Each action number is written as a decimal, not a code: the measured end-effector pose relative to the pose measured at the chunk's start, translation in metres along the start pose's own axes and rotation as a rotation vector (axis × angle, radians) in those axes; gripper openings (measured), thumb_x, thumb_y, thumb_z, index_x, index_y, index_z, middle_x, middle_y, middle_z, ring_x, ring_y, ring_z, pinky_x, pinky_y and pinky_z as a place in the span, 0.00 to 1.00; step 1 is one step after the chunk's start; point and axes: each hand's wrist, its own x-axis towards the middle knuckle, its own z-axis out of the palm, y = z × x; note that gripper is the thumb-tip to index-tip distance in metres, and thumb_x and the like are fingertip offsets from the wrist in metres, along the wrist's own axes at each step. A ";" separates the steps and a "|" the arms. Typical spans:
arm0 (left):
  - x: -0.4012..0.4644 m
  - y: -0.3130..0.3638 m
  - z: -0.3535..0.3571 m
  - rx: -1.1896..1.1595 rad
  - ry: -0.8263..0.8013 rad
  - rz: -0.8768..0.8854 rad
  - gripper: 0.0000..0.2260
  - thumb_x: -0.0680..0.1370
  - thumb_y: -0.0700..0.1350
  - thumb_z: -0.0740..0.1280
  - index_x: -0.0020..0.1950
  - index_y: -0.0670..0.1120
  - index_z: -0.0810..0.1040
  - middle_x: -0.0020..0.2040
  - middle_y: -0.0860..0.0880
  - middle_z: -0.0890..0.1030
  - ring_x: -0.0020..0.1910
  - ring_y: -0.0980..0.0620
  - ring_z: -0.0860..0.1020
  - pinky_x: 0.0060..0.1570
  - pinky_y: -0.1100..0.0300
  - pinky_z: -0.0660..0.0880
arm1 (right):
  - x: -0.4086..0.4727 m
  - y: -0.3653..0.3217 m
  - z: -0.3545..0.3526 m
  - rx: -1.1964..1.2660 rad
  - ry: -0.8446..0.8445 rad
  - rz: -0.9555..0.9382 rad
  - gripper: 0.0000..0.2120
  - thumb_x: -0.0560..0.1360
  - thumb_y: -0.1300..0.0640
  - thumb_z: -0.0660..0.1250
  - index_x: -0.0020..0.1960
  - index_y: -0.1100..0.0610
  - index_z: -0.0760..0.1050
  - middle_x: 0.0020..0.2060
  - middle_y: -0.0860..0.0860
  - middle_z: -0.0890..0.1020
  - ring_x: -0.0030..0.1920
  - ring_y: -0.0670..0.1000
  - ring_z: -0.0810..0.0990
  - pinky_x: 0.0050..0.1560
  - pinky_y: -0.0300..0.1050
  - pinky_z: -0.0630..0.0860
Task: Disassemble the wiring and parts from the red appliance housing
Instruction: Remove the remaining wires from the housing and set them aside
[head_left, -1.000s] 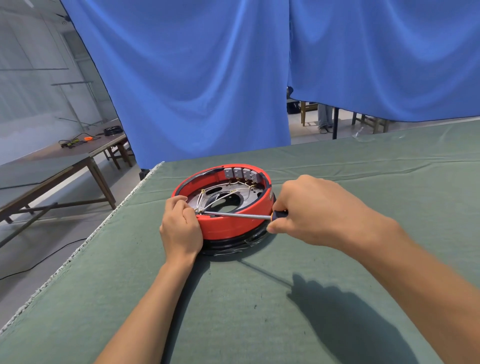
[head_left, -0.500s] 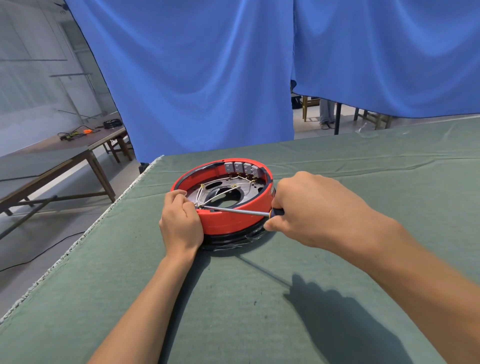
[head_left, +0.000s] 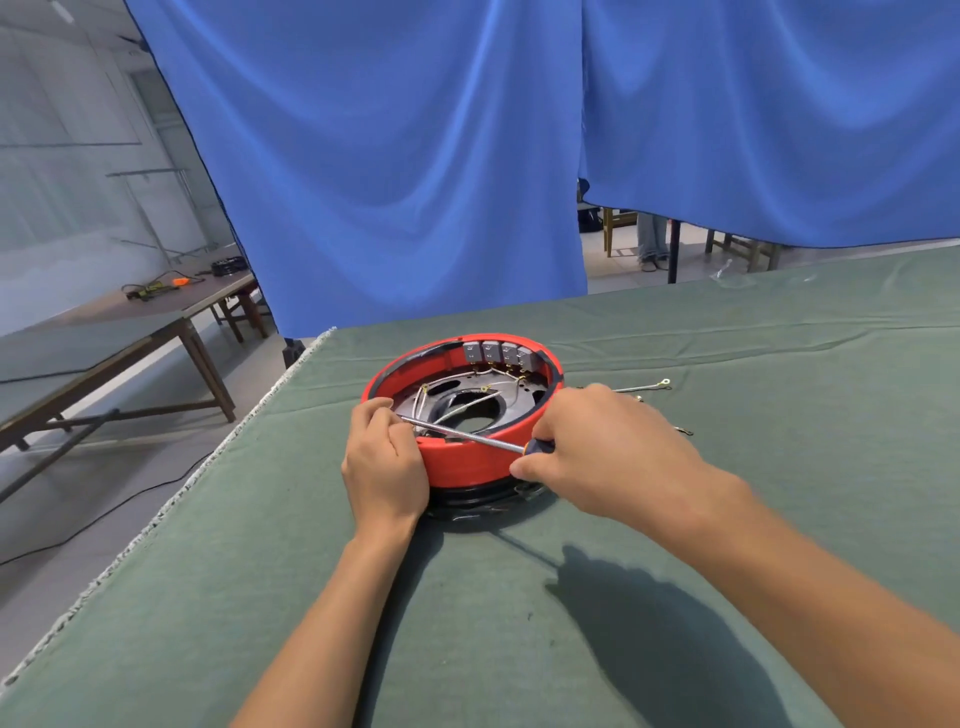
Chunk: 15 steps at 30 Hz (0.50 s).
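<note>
Gripping a screwdriver (head_left: 467, 437), our right hand (head_left: 605, 452) lays its shaft leftward across the red housing (head_left: 467, 465) on the green table (head_left: 519, 623); our left hand (head_left: 384, 467) clasps the rim beside the tip.

Red housing (head_left: 470, 462), green tablecloth (head_left: 519, 649)

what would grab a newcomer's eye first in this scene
The round red plastic appliance housing stands near the green cloth-covered table's left edge, white wires looping across its dark metal floor. The right hand grips a black-handled screwdriver laid across the rim, while the left hand grips the near wall. Behind hangs a big blue curtain.
</note>
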 end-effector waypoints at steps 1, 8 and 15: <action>-0.001 0.001 -0.001 -0.032 -0.007 -0.018 0.13 0.73 0.45 0.51 0.36 0.40 0.72 0.58 0.45 0.76 0.53 0.47 0.74 0.45 0.59 0.63 | 0.001 0.005 -0.007 -0.009 0.010 0.037 0.16 0.72 0.43 0.69 0.31 0.51 0.71 0.28 0.47 0.72 0.35 0.54 0.74 0.30 0.43 0.63; 0.001 0.023 -0.011 0.066 -0.090 -0.369 0.29 0.74 0.51 0.65 0.71 0.42 0.59 0.69 0.40 0.65 0.67 0.40 0.66 0.63 0.46 0.64 | 0.016 0.035 -0.036 0.103 0.184 0.133 0.13 0.69 0.43 0.71 0.36 0.53 0.81 0.29 0.53 0.81 0.36 0.56 0.80 0.37 0.47 0.77; 0.011 0.022 -0.026 -0.026 -0.357 -0.498 0.22 0.73 0.51 0.68 0.60 0.42 0.66 0.57 0.42 0.77 0.57 0.42 0.75 0.58 0.48 0.72 | 0.020 0.028 -0.017 0.221 0.126 0.145 0.12 0.69 0.44 0.72 0.33 0.50 0.80 0.28 0.51 0.80 0.34 0.53 0.81 0.42 0.50 0.80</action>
